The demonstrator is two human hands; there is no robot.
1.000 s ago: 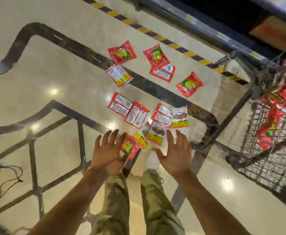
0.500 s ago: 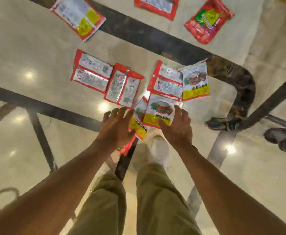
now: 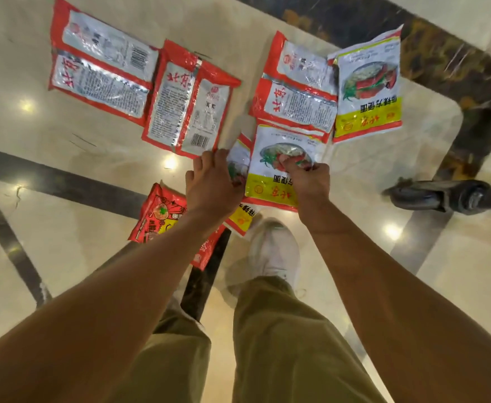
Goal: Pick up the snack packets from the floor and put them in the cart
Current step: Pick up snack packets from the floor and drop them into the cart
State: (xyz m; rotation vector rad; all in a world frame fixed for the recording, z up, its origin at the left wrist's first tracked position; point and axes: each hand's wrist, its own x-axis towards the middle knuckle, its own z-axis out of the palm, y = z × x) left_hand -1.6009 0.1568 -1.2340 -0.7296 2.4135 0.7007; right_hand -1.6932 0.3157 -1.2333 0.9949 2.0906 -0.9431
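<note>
Several snack packets lie on the marble floor. My right hand (image 3: 311, 181) pinches the middle of a white-and-yellow packet (image 3: 270, 170) lying face up. My left hand (image 3: 212, 184) closes its fingers on a second white-and-yellow packet (image 3: 238, 161) partly tucked beneath the first. A red packet (image 3: 162, 210) lies under my left wrist. Three red-and-silver packets (image 3: 101, 71), (image 3: 189, 103), (image 3: 296, 88) lie face down farther out, with another white-and-yellow packet (image 3: 369, 85) at the right. Of the cart, only a wheel (image 3: 441, 196) shows.
My white shoe (image 3: 276, 251) stands just behind the held packets, olive trouser legs below it. Dark inlay bands cross the glossy floor. The cart wheel and its leg sit at the right edge.
I have bent lower, so the packets look bigger. Both hands went from hovering with spread fingers to closing on the two white-and-yellow packets.
</note>
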